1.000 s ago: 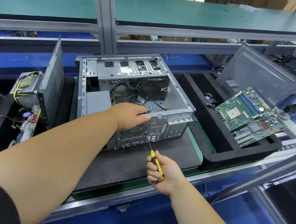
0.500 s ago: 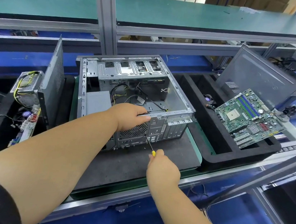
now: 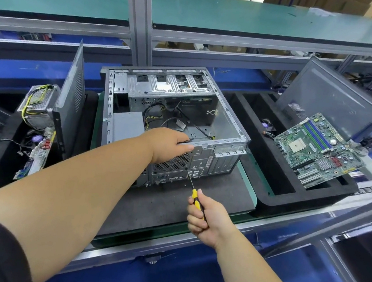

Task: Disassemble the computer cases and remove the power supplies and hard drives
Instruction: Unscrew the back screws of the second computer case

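Note:
An open grey computer case [image 3: 227, 127] lies on its side on a dark mat, its rear panel facing me. A grey power supply [image 3: 128, 125] sits inside at the left, with loose cables beside it. My left hand [image 3: 168, 144] grips the upper rear edge of the case above the fan grille. My right hand [image 3: 205, 216] holds a yellow-and-black screwdriver [image 3: 193, 192], whose tip touches the rear panel just below the fan grille.
A black foam tray [image 3: 277, 190] at the right holds a green motherboard [image 3: 316, 149] and a leaning side panel [image 3: 327, 100]. At the left stand another side panel [image 3: 72, 99], a removed power supply [image 3: 40, 100] and a board. Aluminium frame rails run in front.
My right hand has turned on the screwdriver handle and drawn back slightly; the tip stays at the rear panel. My left hand has kept its hold on the case.

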The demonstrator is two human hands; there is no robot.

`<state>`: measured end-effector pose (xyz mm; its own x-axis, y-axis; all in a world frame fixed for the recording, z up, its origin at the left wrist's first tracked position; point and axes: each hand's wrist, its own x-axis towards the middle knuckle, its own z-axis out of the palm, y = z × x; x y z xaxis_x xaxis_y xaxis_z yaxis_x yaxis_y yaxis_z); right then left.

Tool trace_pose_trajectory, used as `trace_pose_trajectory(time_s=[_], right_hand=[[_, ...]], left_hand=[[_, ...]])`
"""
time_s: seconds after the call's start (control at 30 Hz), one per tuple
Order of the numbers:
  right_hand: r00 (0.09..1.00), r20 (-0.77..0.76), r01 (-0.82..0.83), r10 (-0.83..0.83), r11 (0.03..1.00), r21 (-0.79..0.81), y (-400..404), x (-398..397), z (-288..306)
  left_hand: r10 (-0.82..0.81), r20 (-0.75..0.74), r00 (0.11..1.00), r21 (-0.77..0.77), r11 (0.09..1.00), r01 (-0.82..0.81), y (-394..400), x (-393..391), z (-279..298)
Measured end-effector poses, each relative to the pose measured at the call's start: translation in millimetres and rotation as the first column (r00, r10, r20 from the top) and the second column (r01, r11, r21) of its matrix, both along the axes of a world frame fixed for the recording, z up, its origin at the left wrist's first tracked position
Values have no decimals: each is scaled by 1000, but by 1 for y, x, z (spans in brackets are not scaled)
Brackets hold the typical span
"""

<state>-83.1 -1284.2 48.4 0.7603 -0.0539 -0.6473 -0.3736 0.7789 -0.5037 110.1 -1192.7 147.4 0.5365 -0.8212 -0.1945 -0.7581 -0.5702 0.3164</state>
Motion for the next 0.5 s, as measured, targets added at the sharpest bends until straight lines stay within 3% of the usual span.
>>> trace_pose_trajectory(time_s=[0.1,0.13,0.17,0.2,0.23,0.27,0.3,0.33,0.37,0.43,0.47,0.5], right_hand=[[993,-118,-5,-24,972,-236,5,4,4],[987,-162,-46,-15,931,-363,7,6,7],[975,-222,-130,7,829,-543,10,8,11],[950,-311,-261,25,612,-746,12,9,13],[910,-413,-401,23,294,-867,14,8,11],[865,-502,-502,-13,-28,-864,16,8,9],[834,-547,-546,-73,-252,-799,19,8,5],[820,-562,-558,-108,-373,-742,21,8,3],[810,-574,-565,-119,-424,-708,23,9,1],[816,-570,-554,-98,-417,-720,22,9,-1],[839,-542,-527,-60,-340,-779,19,8,-1],[876,-482,-475,-3,-179,-861,15,7,-1]], left_hand=[[1,0,1000,-1,1000,-1,0,-1,0],[1,-2,1000,-2,1000,-1,0,-1,0],[1,-2,1000,-2,1000,-1,0,-1,0],[1,-2,1000,-4,1000,-1,0,-1,0],[2,-1,1000,-5,1000,-2,0,-1,1],[2,0,1000,-6,1000,-2,0,-1,1],[1,0,1000,-7,1000,-1,0,-1,1],[-2,1,1000,-7,1000,2,0,-1,0],[-5,1,1000,-8,1000,5,0,-1,0],[-6,-1,1000,-11,1000,6,0,-1,0],[-5,-1,1000,-12,1000,5,0,0,0],[-4,-1,1000,-10,1000,4,0,0,0]])
